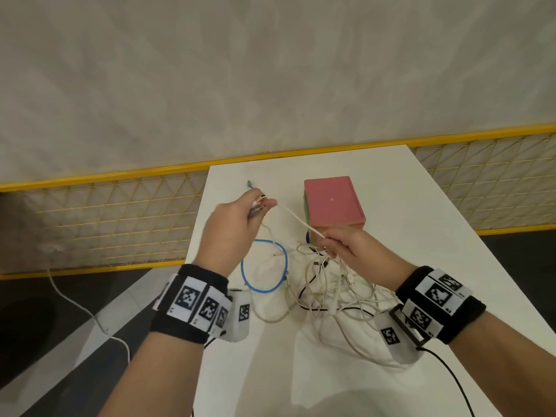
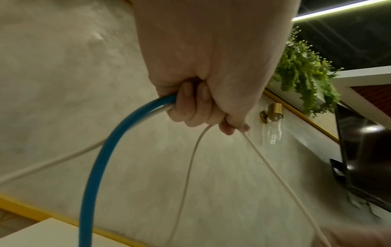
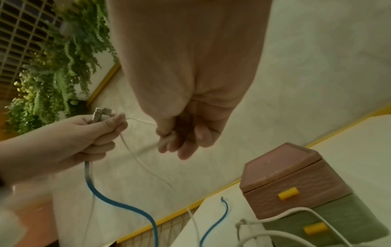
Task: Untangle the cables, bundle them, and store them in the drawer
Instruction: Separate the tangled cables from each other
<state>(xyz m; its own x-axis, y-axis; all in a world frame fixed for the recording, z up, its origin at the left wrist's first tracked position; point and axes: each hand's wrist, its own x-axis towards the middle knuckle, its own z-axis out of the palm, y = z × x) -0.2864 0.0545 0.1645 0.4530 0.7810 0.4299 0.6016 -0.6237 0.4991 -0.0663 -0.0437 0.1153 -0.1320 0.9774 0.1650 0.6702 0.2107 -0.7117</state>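
My left hand [image 1: 237, 216] is raised over the white table [image 1: 421, 266] and grips several cable ends: the blue cable [image 2: 101, 158] and white ones, with metal plugs [image 3: 101, 113] sticking out above the fist. A white cable [image 1: 296, 219] runs taut from that fist to my right hand [image 1: 343, 243], which pinches it in front of the drawer box. A tangle of white and black cables [image 1: 334, 290] lies below both hands. The blue cable [image 1: 264, 266] loops on the table. The pink and green drawer box [image 1: 332, 204] stands behind, its yellow-handled drawers [image 3: 288, 193] closed.
A yellow mesh railing [image 1: 120, 218] runs behind the table, against a pale wall. Another white cable [image 1: 87, 314] trails across the dark floor on the left. A black wire [image 1: 451, 374] hangs from my right wristband. Green plants [image 3: 59, 66] hang in the background.
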